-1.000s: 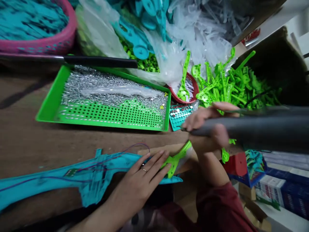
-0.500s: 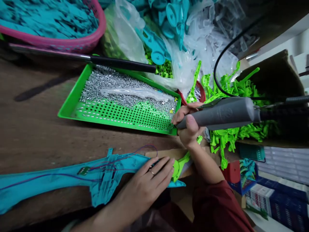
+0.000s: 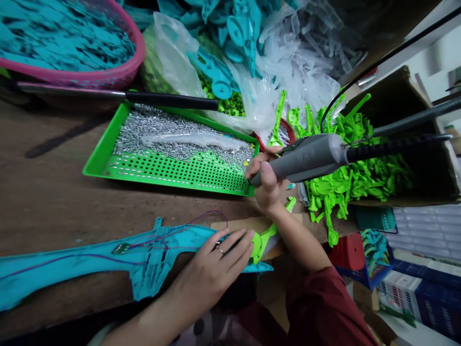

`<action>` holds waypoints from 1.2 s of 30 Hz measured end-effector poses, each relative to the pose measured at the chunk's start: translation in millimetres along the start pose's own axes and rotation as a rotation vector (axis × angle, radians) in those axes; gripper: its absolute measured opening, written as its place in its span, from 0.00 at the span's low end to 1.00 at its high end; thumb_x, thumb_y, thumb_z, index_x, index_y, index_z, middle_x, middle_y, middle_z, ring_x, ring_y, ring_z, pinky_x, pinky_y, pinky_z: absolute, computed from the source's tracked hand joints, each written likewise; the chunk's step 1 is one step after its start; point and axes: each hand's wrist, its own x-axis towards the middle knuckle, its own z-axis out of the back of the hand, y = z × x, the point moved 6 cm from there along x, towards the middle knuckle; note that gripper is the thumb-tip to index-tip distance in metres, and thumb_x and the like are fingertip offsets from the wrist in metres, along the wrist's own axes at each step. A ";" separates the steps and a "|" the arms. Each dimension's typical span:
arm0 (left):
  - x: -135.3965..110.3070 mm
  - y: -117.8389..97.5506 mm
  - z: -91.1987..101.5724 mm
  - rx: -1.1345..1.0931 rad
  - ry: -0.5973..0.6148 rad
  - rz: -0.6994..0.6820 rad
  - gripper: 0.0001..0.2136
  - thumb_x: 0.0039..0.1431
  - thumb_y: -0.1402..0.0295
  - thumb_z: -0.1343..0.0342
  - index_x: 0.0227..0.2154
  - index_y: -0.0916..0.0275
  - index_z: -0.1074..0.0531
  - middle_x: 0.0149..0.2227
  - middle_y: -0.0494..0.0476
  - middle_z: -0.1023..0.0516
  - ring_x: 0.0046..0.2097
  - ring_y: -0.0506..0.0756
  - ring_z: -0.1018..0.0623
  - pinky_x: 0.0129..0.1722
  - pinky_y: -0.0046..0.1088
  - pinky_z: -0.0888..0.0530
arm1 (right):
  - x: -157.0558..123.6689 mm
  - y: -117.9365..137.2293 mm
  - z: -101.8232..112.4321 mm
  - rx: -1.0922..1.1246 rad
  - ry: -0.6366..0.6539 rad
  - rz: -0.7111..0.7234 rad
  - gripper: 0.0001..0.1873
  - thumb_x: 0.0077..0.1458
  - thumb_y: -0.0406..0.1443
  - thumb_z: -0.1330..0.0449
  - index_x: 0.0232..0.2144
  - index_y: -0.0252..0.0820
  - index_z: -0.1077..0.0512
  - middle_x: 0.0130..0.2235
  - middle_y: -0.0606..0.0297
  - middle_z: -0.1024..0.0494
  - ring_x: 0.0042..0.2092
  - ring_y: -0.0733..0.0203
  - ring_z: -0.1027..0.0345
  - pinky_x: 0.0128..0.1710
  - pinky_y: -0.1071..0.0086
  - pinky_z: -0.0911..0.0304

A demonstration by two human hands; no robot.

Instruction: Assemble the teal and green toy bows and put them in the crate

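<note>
My left hand (image 3: 216, 266) lies flat with fingers stretched out on a long teal plastic shell (image 3: 90, 262) that carries thin purple wires. Its fingertips touch a lime green plastic part (image 3: 264, 239) set at the shell's right end. My right hand (image 3: 265, 180) is wrapped around a grey electric screwdriver (image 3: 306, 158) whose cable runs off to the right. The screwdriver's tip points left at the right end of a green perforated tray (image 3: 162, 168) heaped with small silver screws.
A pink basket (image 3: 82, 72) of teal pieces stands at the back left. A black-handled rod (image 3: 151, 99) lies behind the tray. Plastic bags of teal and clear parts (image 3: 252, 48) fill the back. A pile of green parts (image 3: 353, 163) and a cardboard box (image 3: 414, 120) sit at right.
My right hand has carried the screwdriver leftward from over the small teal block to the green screw tray's right end. My left hand has stayed flat on the teal shell.
</note>
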 end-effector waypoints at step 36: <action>2.8 -1.3 0.1 0.031 0.013 -0.010 0.19 0.70 0.76 0.61 0.55 0.64 0.29 0.57 0.61 0.25 0.55 0.61 0.28 0.56 0.46 0.38 | -12.7 76.3 10.4 0.123 0.025 0.077 0.15 0.56 0.48 0.40 0.43 0.52 0.35 0.20 0.78 0.38 0.17 0.66 0.43 0.16 0.72 0.39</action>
